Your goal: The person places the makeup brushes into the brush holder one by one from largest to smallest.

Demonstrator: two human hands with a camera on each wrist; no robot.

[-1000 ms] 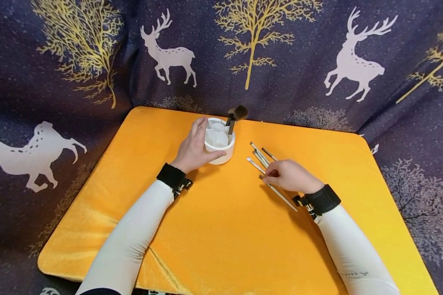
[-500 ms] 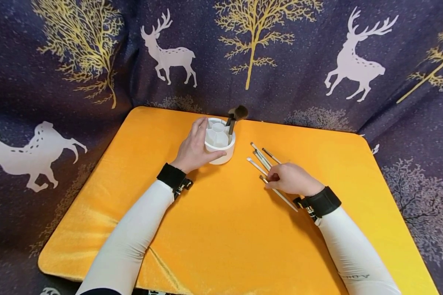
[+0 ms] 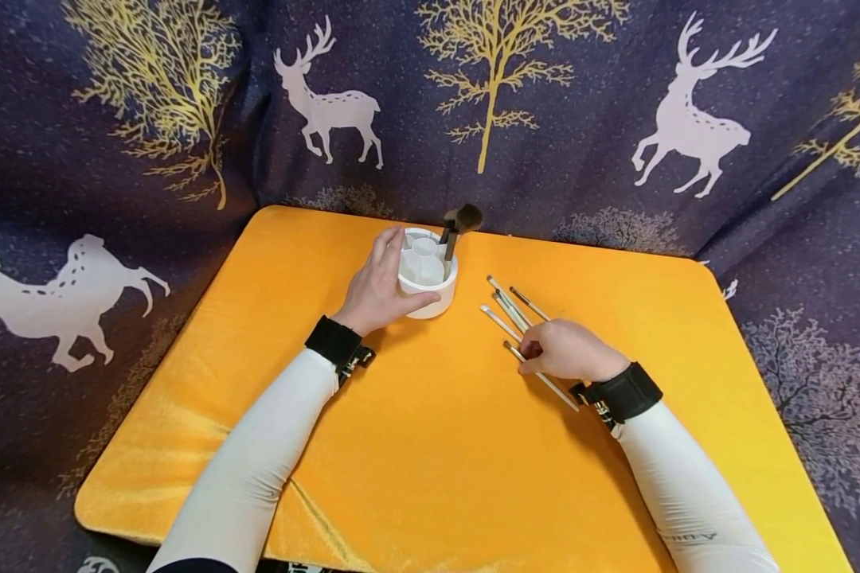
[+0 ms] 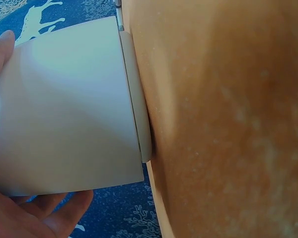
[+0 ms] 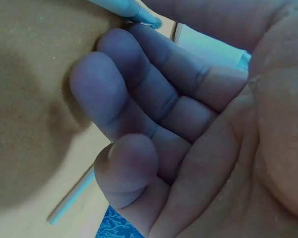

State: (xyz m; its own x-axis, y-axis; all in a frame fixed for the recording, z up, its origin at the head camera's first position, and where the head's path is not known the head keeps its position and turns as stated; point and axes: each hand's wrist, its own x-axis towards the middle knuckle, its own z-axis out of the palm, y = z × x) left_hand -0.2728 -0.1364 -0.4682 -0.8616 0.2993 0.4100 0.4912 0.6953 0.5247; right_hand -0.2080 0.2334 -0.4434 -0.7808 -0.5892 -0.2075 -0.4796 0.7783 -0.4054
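Note:
My left hand [image 3: 380,290] grips a white round brush holder [image 3: 440,302] with divided compartments, thumb on the near side, fingers at the far rim. In the left wrist view, the holder's smooth wall [image 4: 69,114] fills the space between thumb and fingers. Two dark makeup brushes [image 3: 466,219] stand in it, bristles up, at its right side. My right hand [image 3: 569,350] is low over the table, its thumb and index finger at either side of a slim makeup brush [image 3: 555,391]. In the right wrist view, that brush's tip [image 5: 134,11] shows by the fingertips; the other fingers are curled.
Several slim brushes, among them a white-tipped brush [image 3: 498,321] and a dark-tipped brush [image 3: 526,301], lie beyond the right hand. The orange cloth-covered table [image 3: 416,446] has rounded corners. A dark curtain [image 3: 545,151] with deer and trees hangs at its far edge.
My right hand has shifted slightly right and toward me, along the nearest slim brush, which stays in place. My left hand and the holder have not moved.

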